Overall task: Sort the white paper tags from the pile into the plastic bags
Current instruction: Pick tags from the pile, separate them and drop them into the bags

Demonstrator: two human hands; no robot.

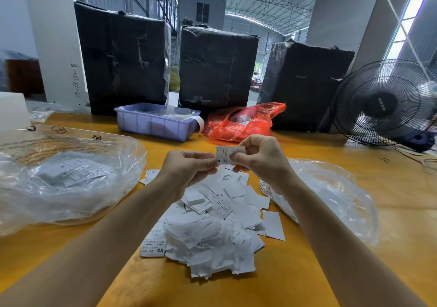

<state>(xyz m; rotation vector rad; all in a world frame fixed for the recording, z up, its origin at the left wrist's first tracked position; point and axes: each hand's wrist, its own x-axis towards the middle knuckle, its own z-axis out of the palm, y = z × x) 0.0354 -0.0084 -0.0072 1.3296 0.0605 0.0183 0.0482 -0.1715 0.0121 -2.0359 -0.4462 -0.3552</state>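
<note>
The left hand (189, 167) and right hand (257, 157) both pinch one paper tag (229, 153), which looks light, thin and easily bent, so its edges seem the best grip.

White tags (212, 224) with black print, yellow table (307, 271), lilac bin (153, 124), red bag (241, 122), black fan (383, 103)

The pile of tags (212, 226) lies on the table (354, 271). Left of the pile lies 1 plastic bag (66, 179), right of it another bag (331, 198). Behind the pile sit a tray (153, 123) and, farther back, 3 wrapped bales (217, 68).
</note>
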